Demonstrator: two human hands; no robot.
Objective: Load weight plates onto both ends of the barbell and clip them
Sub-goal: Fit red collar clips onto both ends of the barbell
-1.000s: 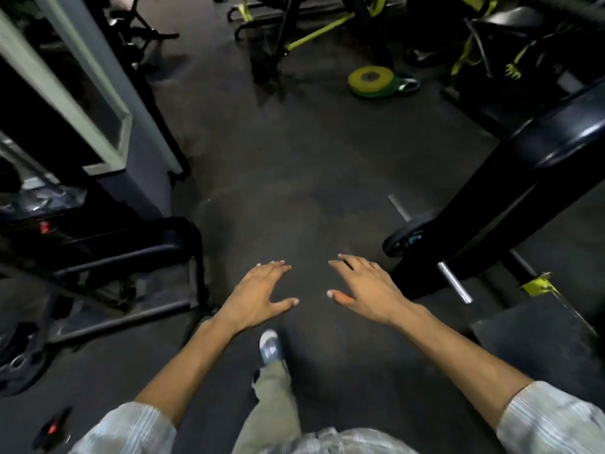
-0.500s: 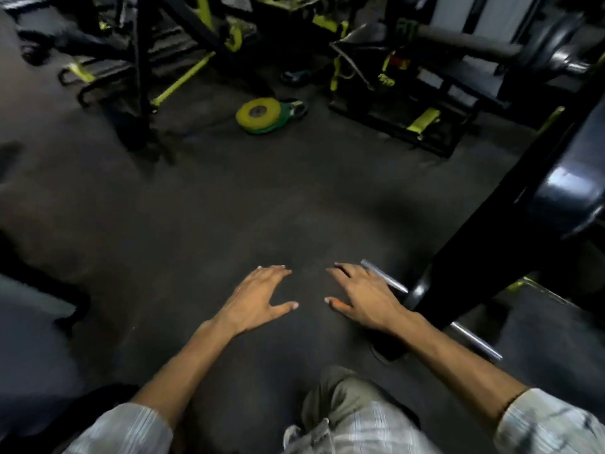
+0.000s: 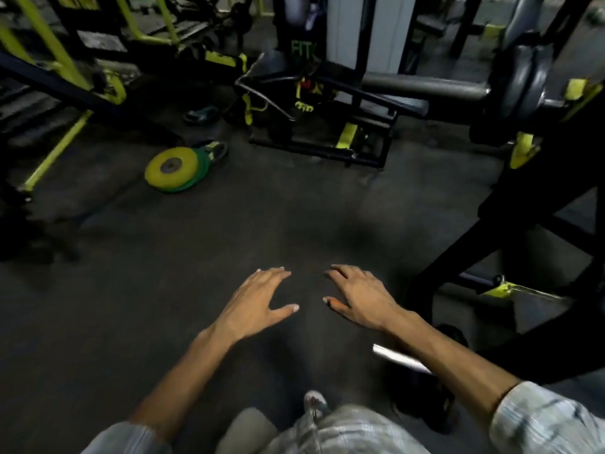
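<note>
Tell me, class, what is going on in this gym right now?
A person is walking across the dark gym floor with both hands out in front, left hand and right hand open and holding nothing. A yellow plate stacked on a green plate lies ahead on the floor. A bare barbell end shows under the right forearm.

Both hands, the left hand and the right hand, are held out empty with fingers spread above the dark floor, a yellow plate stacked on a green plate being seen farther off.
</note>
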